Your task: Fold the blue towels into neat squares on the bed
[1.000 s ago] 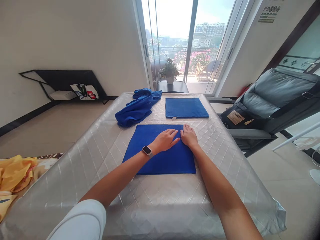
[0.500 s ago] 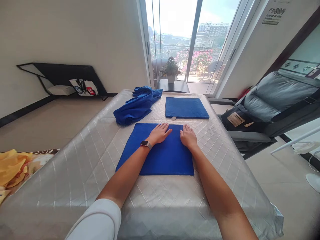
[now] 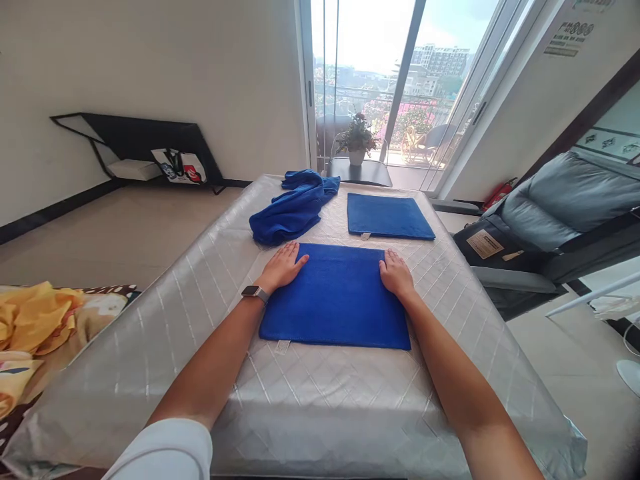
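Note:
A blue cloth (image 3: 340,300), folded into a flat rectangle, lies before me with a small white tag at its near edge. My left hand (image 3: 284,265) rests flat on its far left corner, fingers stretched out and thumb apart. At the far right corner, my right hand (image 3: 397,272) lies over the edge with its fingers extended. Neither hand grips the fabric. Beyond, a second folded blue cloth (image 3: 391,217) lies flat to the right, also showing a white tag. A crumpled blue cloth (image 3: 295,210) is heaped to the left of it.
Everything blue lies on a table (image 3: 200,320) with a silvery quilted cover. A grey recliner (image 3: 550,207) stands to the right. Yellow fabric (image 3: 40,317) is piled at the left. Behind the table, a potted plant (image 3: 357,143) sits on a chair by the glass door.
My left hand has slid leftward over the folded cloth to its far left corner, and the near-edge tag now shows. My right hand stays at the right edge. The view has shifted slightly.

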`<state>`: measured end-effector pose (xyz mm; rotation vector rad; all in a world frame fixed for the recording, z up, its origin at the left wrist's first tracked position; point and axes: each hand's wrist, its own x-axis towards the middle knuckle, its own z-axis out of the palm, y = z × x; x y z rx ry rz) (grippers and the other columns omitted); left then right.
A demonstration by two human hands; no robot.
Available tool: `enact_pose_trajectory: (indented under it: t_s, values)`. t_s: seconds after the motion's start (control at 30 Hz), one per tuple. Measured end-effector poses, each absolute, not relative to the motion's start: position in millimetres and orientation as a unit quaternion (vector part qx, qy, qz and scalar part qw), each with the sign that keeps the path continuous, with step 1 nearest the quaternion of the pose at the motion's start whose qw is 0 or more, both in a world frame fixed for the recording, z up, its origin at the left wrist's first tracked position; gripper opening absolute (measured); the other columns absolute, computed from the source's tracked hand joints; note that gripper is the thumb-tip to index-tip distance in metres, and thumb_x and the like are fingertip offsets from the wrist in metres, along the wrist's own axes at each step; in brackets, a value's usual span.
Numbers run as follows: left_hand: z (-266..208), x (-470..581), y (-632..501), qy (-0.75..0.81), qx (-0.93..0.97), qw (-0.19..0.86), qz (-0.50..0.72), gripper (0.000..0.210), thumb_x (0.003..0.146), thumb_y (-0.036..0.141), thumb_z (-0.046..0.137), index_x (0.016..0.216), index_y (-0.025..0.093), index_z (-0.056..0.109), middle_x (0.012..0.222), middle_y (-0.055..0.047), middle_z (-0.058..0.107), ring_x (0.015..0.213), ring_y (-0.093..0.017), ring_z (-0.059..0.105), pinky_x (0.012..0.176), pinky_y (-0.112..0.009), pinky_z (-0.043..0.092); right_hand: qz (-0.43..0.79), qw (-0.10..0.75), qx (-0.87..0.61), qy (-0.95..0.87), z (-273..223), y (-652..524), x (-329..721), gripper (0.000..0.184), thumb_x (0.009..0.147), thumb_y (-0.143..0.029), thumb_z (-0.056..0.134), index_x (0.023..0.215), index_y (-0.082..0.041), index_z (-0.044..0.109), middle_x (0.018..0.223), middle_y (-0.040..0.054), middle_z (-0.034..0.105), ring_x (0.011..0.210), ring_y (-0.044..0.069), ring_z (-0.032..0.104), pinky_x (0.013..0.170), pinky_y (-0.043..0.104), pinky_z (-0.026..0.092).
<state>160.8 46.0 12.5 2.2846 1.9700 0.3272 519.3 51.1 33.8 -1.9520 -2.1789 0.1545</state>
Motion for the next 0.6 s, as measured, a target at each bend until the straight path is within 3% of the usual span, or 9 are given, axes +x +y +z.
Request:
enact_pose_trajectory:
  t_s: [0.2,0.43,0.6]
  values:
    - [10,164,47,0.653,0.747,0.049,0.116,0.083,0.102,0.063,0.015,0.159,0.004,0.029,0.167,-0.019,0.026,0.155,-0.026,0.023,0.127,-0.043,0.018,-0.004,0.175,-0.610,-0.773,48,42,516,0.059,0.105,-0.031,0.021,0.158,-0.010,0.037,0.164,0.0104,0.035,0.155,0.018,0.022,0.127,0.040,0.015]
    - [10,164,47,0.649,0.750,0.053,0.119,0.083,0.101,0.063,0.016,0.158,0.004,0.030,0.167,-0.019,0.026,0.155,-0.027,0.023,0.127,-0.044,0.018,0.064,0.039,-0.638,-0.766,39,43,506,0.069,0.107,-0.047,0.021,0.162,-0.004,0.021,0.169,0.0128,0.018,0.157,0.022,0.013,0.127,0.041,0.015]
    - [14,165,44,0.649,0.750,0.055,0.114,0.086,0.102,0.063,0.013,0.158,0.000,0.028,0.167,-0.020,0.024,0.156,-0.027,0.022,0.127,-0.042,0.016,0.065,0.049,-0.646,-0.759,36,43,508,0.070,0.107,-0.048,0.020,0.162,-0.005,0.021,0.170,0.0111,0.017,0.157,0.024,0.013,0.128,0.044,0.011]
